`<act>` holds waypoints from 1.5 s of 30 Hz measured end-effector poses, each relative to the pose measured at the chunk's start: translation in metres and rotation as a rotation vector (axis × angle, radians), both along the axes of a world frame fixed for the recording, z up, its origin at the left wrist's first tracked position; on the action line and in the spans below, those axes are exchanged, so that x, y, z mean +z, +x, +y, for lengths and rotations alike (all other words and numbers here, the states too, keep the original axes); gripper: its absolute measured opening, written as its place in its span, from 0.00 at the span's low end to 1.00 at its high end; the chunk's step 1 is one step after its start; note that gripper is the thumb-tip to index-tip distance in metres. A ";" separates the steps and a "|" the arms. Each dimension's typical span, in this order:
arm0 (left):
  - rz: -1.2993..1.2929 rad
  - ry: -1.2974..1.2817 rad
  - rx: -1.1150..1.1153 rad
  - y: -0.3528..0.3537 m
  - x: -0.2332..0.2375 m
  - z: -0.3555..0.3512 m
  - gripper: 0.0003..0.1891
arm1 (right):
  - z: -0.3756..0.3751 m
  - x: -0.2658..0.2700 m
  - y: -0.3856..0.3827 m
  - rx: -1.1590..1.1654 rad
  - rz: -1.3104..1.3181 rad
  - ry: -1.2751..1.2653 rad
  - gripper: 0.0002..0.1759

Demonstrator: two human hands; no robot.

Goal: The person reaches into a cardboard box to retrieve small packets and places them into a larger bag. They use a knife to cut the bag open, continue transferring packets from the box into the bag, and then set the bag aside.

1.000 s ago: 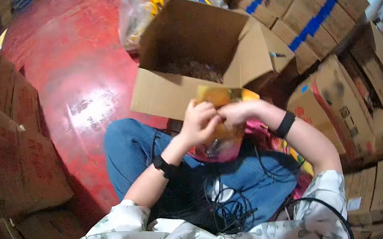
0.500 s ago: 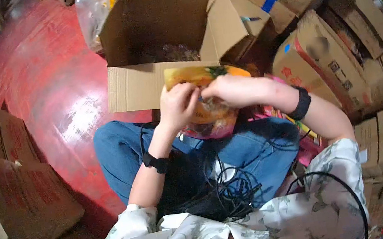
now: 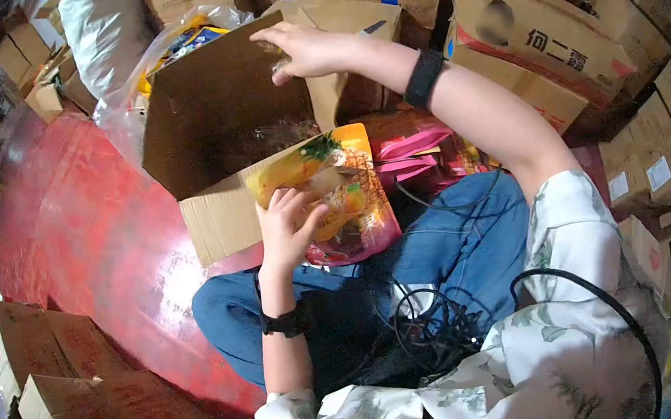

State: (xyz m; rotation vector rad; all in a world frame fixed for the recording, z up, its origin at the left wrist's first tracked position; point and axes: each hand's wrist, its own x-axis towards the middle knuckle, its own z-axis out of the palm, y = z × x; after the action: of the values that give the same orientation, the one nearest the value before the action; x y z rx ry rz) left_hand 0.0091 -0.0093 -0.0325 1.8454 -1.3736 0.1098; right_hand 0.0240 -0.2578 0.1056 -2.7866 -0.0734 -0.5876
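Note:
A yellow and pink pouch printed with a pineapple (image 3: 364, 196) leans over my lap against the front flap of an open cardboard box (image 3: 221, 226). My left hand (image 3: 288, 225) is at the pouch's left side, fingers bent against it and thumb apart, holding it loosely. Raised above the box's right side, my right hand (image 3: 316, 49) has its thumb and fingers curled round a small, pale, see-through thing that I cannot make out. Some shiny clear wrapping shows low inside the box. More pink pouches (image 3: 413, 150) lie to the right of the held one.
Black cables (image 3: 431, 325) lie coiled on my lap. A clear plastic bag (image 3: 127, 123) with colourful packs stands behind the box. Stacked cartons (image 3: 553, 38) rise on the right, and open cartons (image 3: 113, 407) stand at left on the red floor (image 3: 84, 212).
My right hand has left the pouch and risen up and away, over the box. The left hand stays at the pouch, now seen more fully. The view has shifted, showing more of the background.

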 end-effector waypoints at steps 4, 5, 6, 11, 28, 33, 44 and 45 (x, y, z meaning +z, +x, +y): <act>-0.026 0.041 0.060 -0.002 -0.001 0.008 0.08 | 0.019 0.007 -0.026 0.053 -0.126 -0.032 0.38; -0.026 0.031 0.094 -0.003 -0.002 0.012 0.08 | 0.026 0.001 -0.041 0.131 -0.096 0.123 0.37; -0.025 0.002 0.122 -0.005 -0.003 0.011 0.07 | 0.032 -0.003 -0.060 0.203 -0.062 0.260 0.36; -0.333 0.122 0.286 -0.038 0.044 0.007 0.05 | 0.043 -0.055 -0.150 0.119 0.047 0.537 0.29; -0.227 1.158 -0.794 0.028 0.043 -0.064 0.10 | 0.072 -0.102 -0.162 -0.062 -0.041 0.417 0.12; -0.168 1.132 -0.829 0.016 0.042 -0.050 0.10 | 0.084 -0.105 -0.160 -0.043 -0.097 0.360 0.10; -0.053 1.043 -0.863 0.001 0.034 -0.018 0.09 | 0.093 -0.107 -0.159 -0.072 -0.057 0.419 0.12; -0.046 1.030 -0.860 0.001 0.036 -0.017 0.09 | 0.092 -0.104 -0.161 -0.088 -0.056 0.401 0.12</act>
State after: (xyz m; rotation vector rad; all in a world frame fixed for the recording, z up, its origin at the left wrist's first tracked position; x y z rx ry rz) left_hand 0.0103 -0.0263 0.0034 1.7533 -2.3863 -1.1899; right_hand -0.1367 -0.1653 0.0013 -2.3943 0.1409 -0.6241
